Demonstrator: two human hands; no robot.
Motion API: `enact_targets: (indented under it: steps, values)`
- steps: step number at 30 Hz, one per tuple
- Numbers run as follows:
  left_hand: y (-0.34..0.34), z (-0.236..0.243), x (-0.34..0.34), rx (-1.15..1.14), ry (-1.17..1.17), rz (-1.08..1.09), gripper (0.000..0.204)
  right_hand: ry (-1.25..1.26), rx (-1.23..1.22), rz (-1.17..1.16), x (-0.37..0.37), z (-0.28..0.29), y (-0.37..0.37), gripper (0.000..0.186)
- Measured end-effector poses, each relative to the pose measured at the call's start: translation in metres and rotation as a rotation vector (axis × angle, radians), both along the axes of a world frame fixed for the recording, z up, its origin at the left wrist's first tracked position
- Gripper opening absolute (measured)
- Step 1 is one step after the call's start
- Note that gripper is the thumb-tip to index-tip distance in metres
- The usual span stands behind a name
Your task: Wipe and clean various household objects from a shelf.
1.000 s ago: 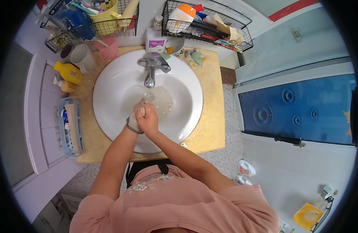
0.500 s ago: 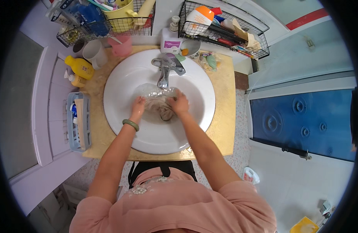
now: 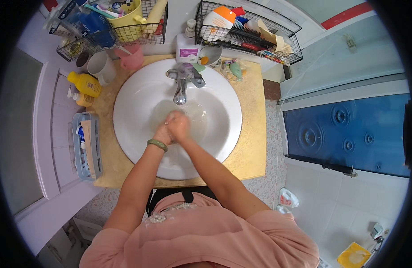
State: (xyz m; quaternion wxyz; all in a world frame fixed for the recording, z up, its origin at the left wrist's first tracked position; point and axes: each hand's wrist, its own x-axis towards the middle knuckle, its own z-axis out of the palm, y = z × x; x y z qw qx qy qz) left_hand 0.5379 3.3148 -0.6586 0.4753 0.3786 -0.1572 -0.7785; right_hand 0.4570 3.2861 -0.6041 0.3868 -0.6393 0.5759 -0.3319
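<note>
Over the white washbasin (image 3: 125, 129) my left hand (image 3: 162, 133) and my right hand (image 3: 179, 126) are clasped together, slightly blurred by motion. Both are closed, with the wet cloth bunched up between them. My fingers hide the cloth almost wholly, and none of it shows in the basin. A green bangle (image 3: 157, 145) circles my left wrist. Cloudy shallow water (image 3: 196, 117) with a few bubbles lies in the bottom of the bowl. Just beyond my hands, the chrome faucet (image 3: 181, 90) points down into the basin.
Behind the basin stand a white pump bottle (image 3: 187, 48), a grey bowl (image 3: 212, 54) and a pink cup (image 3: 131, 58). A yellow bottle (image 3: 85, 84) and a blue-grey basket (image 3: 86, 165) are on the left. Filled wire racks (image 3: 250, 44) hang above the yellowish counter (image 3: 253, 134).
My hands have come together from either side of the cloth and moved nearer to me. The cloth, spread in the water before, is now gathered inside them. The view has shifted slightly.
</note>
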Motion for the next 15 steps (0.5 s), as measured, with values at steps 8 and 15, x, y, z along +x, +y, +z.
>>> enact_targets:
  steps: [8, 15]
  values:
    - [-0.024, -0.006, 0.001, 0.478, 0.100, 0.327, 0.023, -0.086, 0.000, -0.044, -0.020, 0.000, 0.012, 0.030]
    - [-0.017, 0.007, -0.030, 0.411, 0.179, 0.129, 0.033, 0.285, 0.019, -0.167, -0.036, -0.008, -0.017, 0.035]
